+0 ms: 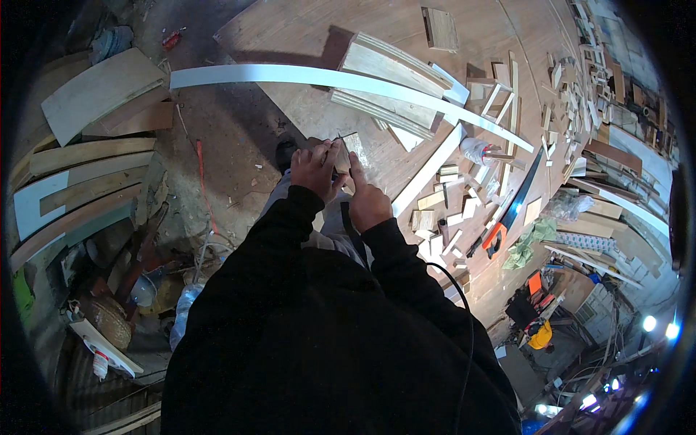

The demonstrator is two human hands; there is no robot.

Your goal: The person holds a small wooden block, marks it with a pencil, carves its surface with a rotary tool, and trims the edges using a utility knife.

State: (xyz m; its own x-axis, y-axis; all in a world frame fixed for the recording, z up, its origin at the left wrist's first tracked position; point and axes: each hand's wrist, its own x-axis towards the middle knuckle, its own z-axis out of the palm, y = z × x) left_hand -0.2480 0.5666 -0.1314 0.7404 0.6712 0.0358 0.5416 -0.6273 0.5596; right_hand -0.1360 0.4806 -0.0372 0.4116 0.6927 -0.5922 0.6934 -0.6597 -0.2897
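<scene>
bare bench (304, 29) ahead | white strip (304, 75) crosses | offcuts (442, 210) crowd right

A single head-worn fisheye view looks steeply down past the wearer's black-sleeved chest onto the wide plywood tabletop (304, 29) and the dusty concrete floor (225, 123) beside it. It sits close above both hands, and straight edges bow toward the dark circular rim.
</scene>
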